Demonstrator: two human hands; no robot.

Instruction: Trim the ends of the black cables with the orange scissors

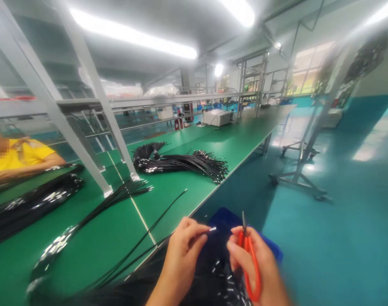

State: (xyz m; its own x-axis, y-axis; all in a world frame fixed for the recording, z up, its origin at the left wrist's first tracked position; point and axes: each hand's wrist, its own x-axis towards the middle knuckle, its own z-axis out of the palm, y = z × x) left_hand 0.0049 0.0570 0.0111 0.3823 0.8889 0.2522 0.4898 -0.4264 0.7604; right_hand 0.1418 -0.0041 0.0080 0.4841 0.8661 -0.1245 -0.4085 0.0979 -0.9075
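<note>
Near the bottom centre, my left hand pinches a small white-tipped piece between thumb and forefinger. My right hand, to its right, is wrapped round scissors with red handles, their dark blades pointing up. The blades and the white tip are apart. Thin black cables run from the green table towards my left hand; whether they join the pinched piece is hidden. Below the hands, dark material with shiny bits lies over a blue container.
Bundled black cables lie on the green table, with a looped bundle and larger coils at left. A person in yellow sits there. Grey posts hold a shelf. A wheeled rack stands right.
</note>
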